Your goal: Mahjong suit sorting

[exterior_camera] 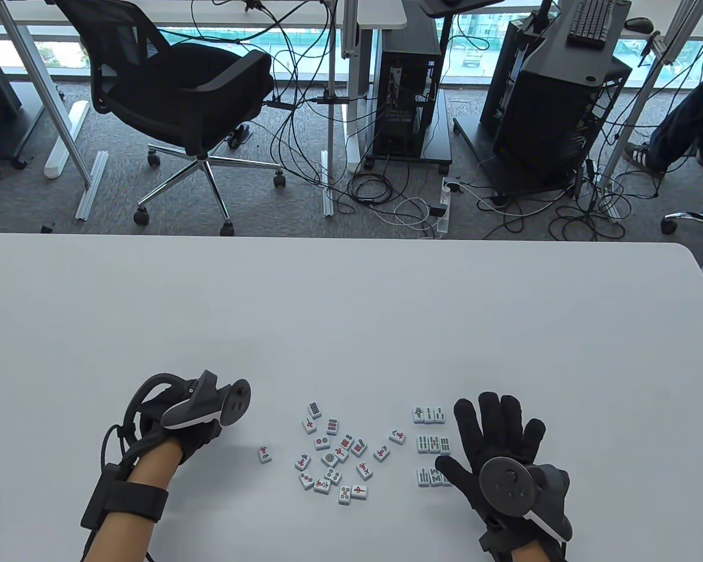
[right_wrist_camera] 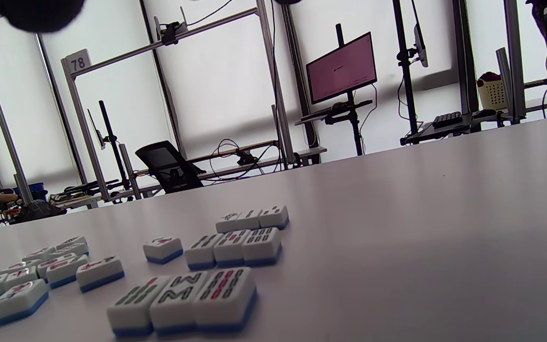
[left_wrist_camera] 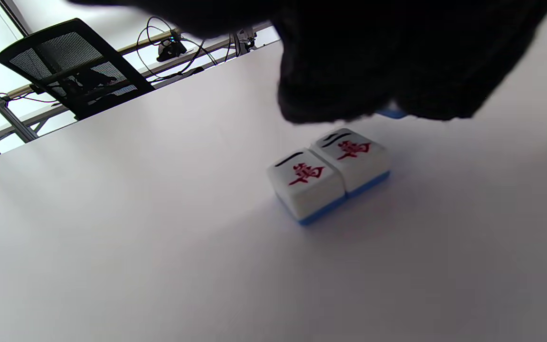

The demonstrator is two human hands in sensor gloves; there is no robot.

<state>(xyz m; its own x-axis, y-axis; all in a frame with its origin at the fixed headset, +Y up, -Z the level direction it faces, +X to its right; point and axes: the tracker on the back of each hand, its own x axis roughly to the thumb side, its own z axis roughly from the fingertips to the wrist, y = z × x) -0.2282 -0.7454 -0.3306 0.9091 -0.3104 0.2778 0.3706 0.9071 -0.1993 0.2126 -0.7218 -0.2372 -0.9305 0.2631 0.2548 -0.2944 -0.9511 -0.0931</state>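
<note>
Right now your right hand point(exterior_camera: 504, 462) lies flat on the desk point(exterior_camera: 351, 304), fingers spread and straight, holding nothing, just beside three neat rows of bamboo tiles point(exterior_camera: 430, 445) it sits against. Your left hand point(exterior_camera: 193, 418) hovers at the far left; from above the tracker hides its fingers, and the left wrist view shows only dark glove above two character tiles point(left_wrist_camera: 330, 173) set side by side and touching, so I cannot tell if that hand is curled or relaxed.

Between your hands lies the loose unsorted cluster point(exterior_camera: 334, 456), characters and circles mixed, tiles pointing every which way. One stray character tile point(exterior_camera: 264, 453) sits apart from the cluster on its left, towards your left hand, with its long axis running roughly away from you.

My read: bamboos look done, and characters come next. That stray lies to the right of your left hand, clearly the nearer hand. A short sideways reach should fetch it; the risk is nudging the pair already lined up.
</note>
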